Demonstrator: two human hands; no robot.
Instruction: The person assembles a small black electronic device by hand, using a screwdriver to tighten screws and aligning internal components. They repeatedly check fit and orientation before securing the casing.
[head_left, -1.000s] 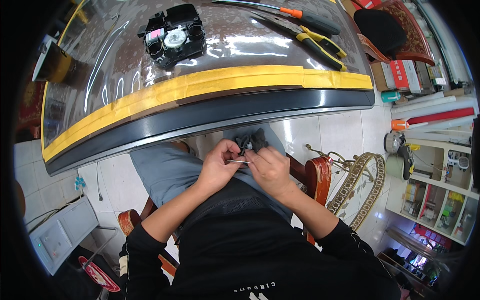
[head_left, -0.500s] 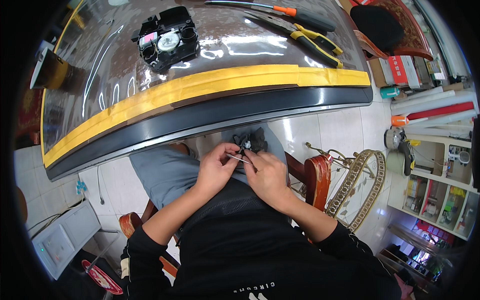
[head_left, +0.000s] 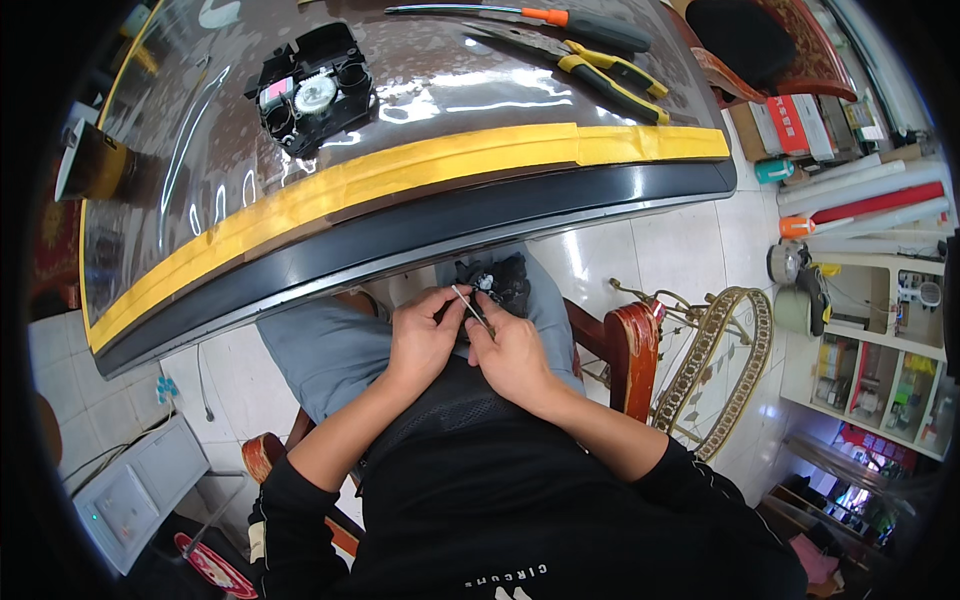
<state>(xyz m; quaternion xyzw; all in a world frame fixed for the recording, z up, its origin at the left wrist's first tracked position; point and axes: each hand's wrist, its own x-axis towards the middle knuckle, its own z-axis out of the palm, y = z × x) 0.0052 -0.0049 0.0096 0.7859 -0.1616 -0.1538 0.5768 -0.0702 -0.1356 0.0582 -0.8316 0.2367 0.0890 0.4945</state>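
Over my lap, a thin metal rod (head_left: 466,303) slants between my two hands. My left hand (head_left: 420,335) is closed in a pinch around its far end. My right hand (head_left: 515,352) grips the near end between thumb and fingers. Just beyond the fingertips, a black plastic part (head_left: 510,280) with a small light-coloured piece rests on my thigh, partly covered by my hands. On the table lies a black housing (head_left: 342,95) with a white gear (head_left: 315,94) in it.
The table's yellow-taped edge (head_left: 450,150) runs just beyond my knees. Long-nose pliers (head_left: 600,78) and an orange-and-grey screwdriver (head_left: 590,25) lie on top. A dark cup (head_left: 100,165) stands at the left. Wooden chair arms (head_left: 630,350) flank me.
The rod has turned from nearly level to a steeper slant, its far end now pointing up toward the table. My right hand has shifted slightly left. The whole view has moved a little.
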